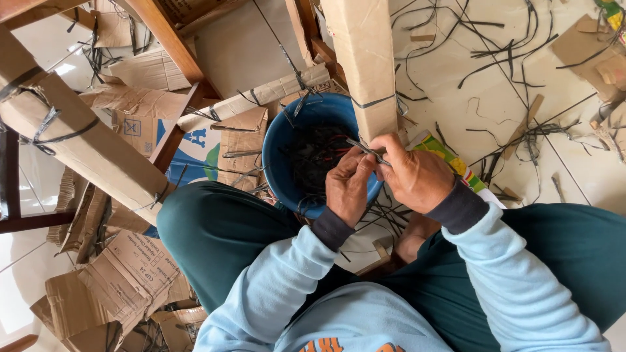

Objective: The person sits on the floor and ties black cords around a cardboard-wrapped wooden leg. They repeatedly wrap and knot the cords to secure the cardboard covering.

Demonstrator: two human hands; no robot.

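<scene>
Pale floor tiles (469,85) are lying under a litter of torn cardboard scraps (124,280) and loose dark plastic straps (502,45), seen from the head camera looking straight down at a seated person in green trousers and a light blue sweater. Wooden furniture legs wrapped in cardboard are crossing the scene: one wrapped leg (85,143) is slanting at the left, and another, the upright wrapped leg (366,65), is standing just beyond the hands with a dark band (373,102) circling it.

Both hands are meeting in front of that upright leg, above the rim of a blue bucket (277,156) that is holding a tangle of dark strap offcuts. The left hand (349,186) is curling its fingers together, pinching a thin dark strap (365,151). The right hand (414,176) is closing on the other end of the same strap, its fingers folded around it; whether it is also holding a small tool I cannot tell.

By my reading, the person is working a strap loose from the wrapped leg, or handling a piece just freed. The next move seems to call for a steady pull with both pinches kept firm, then a short drop into the bucket directly below.
</scene>
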